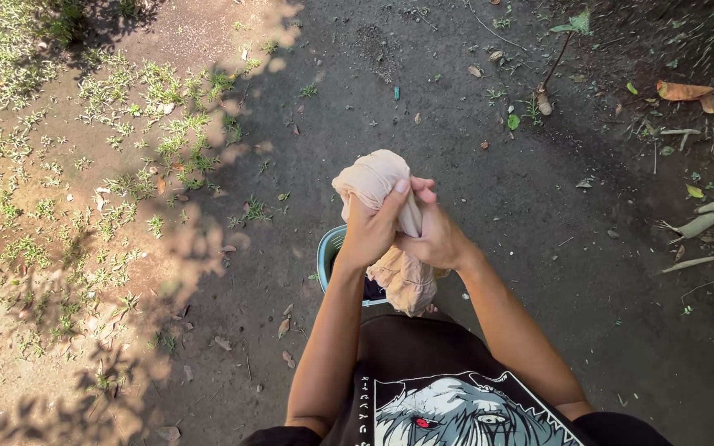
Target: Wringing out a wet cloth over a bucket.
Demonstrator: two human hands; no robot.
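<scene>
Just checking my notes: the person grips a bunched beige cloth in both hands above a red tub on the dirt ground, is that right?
Not quite. The tub is light blue-green, not red. The head view shows both the left hand and the right hand gripping the bunched beige cloth above it, on dirt ground.

No packages, labels, signs or screens anywhere.
</scene>
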